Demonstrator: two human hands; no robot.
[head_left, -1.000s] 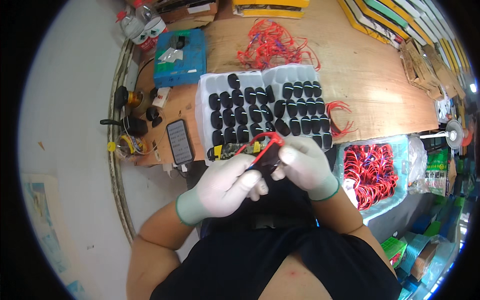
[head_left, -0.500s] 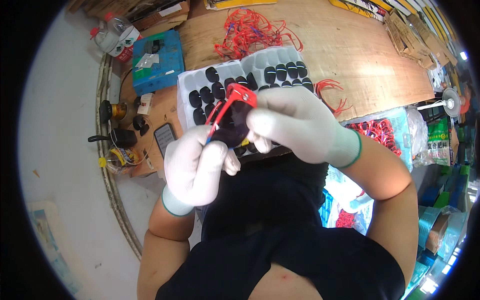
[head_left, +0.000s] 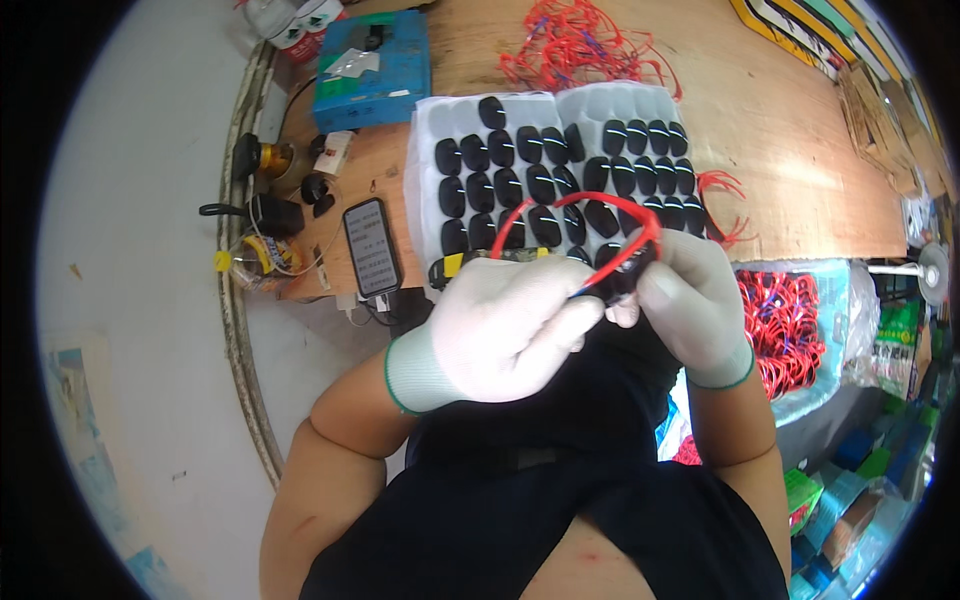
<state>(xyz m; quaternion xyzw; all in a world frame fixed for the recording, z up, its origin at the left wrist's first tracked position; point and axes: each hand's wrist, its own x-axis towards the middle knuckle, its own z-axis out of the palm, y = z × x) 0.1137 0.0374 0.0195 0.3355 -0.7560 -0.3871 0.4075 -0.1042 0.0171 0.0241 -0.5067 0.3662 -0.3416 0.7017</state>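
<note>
Both my hands wear white knit gloves and hold a pair of red-framed sunglasses (head_left: 650, 222) in front of my chest. My left hand (head_left: 510, 325) is closed round one side of the frame, with a temple arm looping up above it. Fingers of my right hand (head_left: 697, 305) grip the other end, where a dark lens (head_left: 613, 285) shows between the hands. My fingers hide part of the frame. Just beyond lies a white molded tray (head_left: 455, 115) bearing rows of dark lenses (head_left: 508, 187).
A tangled heap of red frames (head_left: 590, 50) lies at the back of the table. To the left are a blue box (head_left: 375, 75), a phone (head_left: 372, 248) and bottles. At right, a light-blue basket (head_left: 835, 350) holds more red frames, beside a small fan (head_left: 932, 275).
The sunglasses have turned and moved right with both hands. My left hand has come across toward the middle; my right hand has lowered. The whole view has shifted.
</note>
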